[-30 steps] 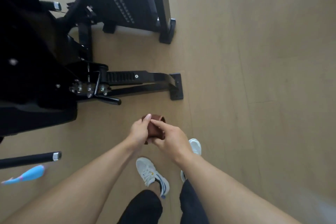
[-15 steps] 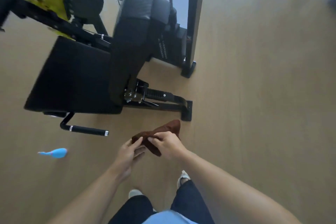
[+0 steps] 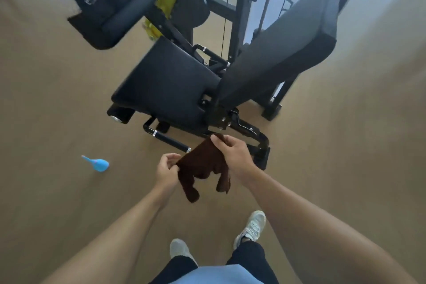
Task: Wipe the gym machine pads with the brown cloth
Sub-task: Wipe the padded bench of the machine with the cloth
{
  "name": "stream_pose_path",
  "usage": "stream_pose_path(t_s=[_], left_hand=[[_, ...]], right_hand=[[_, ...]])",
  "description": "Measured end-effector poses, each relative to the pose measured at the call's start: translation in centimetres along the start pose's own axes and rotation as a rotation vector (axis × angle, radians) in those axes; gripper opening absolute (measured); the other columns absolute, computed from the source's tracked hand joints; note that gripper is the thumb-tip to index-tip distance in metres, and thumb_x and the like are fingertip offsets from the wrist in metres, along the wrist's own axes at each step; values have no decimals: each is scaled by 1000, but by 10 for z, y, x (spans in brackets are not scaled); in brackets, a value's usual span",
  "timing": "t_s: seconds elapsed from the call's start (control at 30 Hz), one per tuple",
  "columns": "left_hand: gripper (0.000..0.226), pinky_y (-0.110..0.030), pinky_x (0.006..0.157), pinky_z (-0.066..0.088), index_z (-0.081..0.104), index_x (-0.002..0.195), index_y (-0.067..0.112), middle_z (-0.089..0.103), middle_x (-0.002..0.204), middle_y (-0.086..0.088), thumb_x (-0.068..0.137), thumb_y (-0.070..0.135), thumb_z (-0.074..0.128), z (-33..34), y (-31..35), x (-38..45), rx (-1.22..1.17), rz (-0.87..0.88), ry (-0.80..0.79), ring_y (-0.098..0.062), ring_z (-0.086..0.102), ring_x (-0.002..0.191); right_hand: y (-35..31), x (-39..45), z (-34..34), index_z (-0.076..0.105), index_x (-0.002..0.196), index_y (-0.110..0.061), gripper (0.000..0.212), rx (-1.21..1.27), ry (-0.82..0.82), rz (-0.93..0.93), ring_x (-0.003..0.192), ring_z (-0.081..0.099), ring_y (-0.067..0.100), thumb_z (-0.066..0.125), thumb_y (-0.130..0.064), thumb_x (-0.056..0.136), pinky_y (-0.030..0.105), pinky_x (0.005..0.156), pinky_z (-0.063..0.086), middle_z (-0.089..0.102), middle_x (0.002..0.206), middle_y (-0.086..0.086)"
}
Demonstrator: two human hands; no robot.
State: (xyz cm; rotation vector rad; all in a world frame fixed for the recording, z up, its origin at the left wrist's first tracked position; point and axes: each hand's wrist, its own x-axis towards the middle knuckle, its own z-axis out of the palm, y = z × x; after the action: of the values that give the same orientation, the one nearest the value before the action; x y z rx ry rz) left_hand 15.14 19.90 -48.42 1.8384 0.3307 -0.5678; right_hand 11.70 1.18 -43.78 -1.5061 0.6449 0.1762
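The brown cloth [image 3: 202, 166] hangs spread between both hands, its lower corners dangling. My left hand [image 3: 166, 169] pinches its left edge and my right hand [image 3: 234, 154] grips its upper right corner. Just beyond the cloth stands the black gym machine: a flat seat pad [image 3: 166, 85] in the middle and a long tilted back pad [image 3: 283, 48] to the right. A further dark pad [image 3: 129, 4] sits at the upper left. Neither hand nor the cloth touches a pad.
A black handle bar with chrome rings [image 3: 168, 140] sticks out low in front of the seat. The machine's base foot [image 3: 262, 152] lies right behind my right hand. A blue bulb-shaped object [image 3: 99, 164] lies on the tan floor at left. My shoes [image 3: 251, 226] are below.
The view has tilted up, so more of the machine and its pads show. The cloth went from bunched in both hands to pulled open and hanging between them.
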Motion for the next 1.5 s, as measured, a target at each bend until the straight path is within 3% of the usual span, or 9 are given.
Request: stream_pose_path(t_s=[0.1,0.27,0.5,0.77,0.97,1.17,1.3,1.4,1.5], left_hand=[[22,-17,60,48,58,100,10,61,89,-5,95,-3,41,-45,-7,-7,33,98,-1,-23,60,87],[57,-37,60,54,70,75,24,73,67,-2,66,81,64,-94,-28,-10,119,104,-177,-17,68,61],[17,-11,47,43,71,66,14,67,53,11,75,14,86,-118,-24,13,99,-18,-169,2,62,49],[27,-42,105,47,70,116,5,75,112,-13,93,19,65,-140,6,97,-355,-218,-35,-25,69,100],[26,-35,84,59,65,121,2,71,111,-13,98,14,60,-123,59,182,-485,-172,243,-17,71,83],[8,-22,85,56,73,96,4,76,84,1,91,9,70,-144,134,247,-575,94,474,-14,71,89],[8,-22,81,55,77,93,19,78,88,0,86,23,76,-160,130,269,-448,169,467,-13,74,90],[16,-16,73,52,78,99,19,78,94,-2,84,25,78,-153,83,289,-368,11,408,-18,71,98],[18,-27,96,51,77,106,14,77,86,6,88,11,72,-136,26,306,-277,-104,271,-22,68,98]], right_hand=[[-25,-2,31,75,88,-24,16,52,-17,-42,71,75,4,68,-35,96,18,62,59,78,82,-6],[-58,10,67,79,90,-19,18,114,22,-102,93,77,22,74,-36,93,34,88,62,80,97,6],[-78,48,76,79,93,-13,25,128,72,-63,98,76,27,78,-37,89,43,92,61,79,98,11],[-85,158,65,81,90,-27,32,126,247,39,97,76,24,78,-57,81,47,92,60,80,94,1],[-115,234,66,71,80,-35,23,-68,226,-37,89,70,15,63,-49,97,46,92,59,73,87,-9],[-173,300,85,73,77,-34,23,-68,224,-217,98,71,38,68,-46,95,55,85,59,73,102,21],[-168,324,96,74,79,-34,22,-72,238,-282,83,73,18,66,-47,96,41,86,61,75,91,11],[-114,335,101,72,77,-29,26,-142,248,-208,62,60,-5,66,-44,97,16,64,48,68,67,-14],[-37,346,99,72,78,-25,29,-209,245,-75,68,62,5,65,-46,97,18,60,46,71,73,-7]])
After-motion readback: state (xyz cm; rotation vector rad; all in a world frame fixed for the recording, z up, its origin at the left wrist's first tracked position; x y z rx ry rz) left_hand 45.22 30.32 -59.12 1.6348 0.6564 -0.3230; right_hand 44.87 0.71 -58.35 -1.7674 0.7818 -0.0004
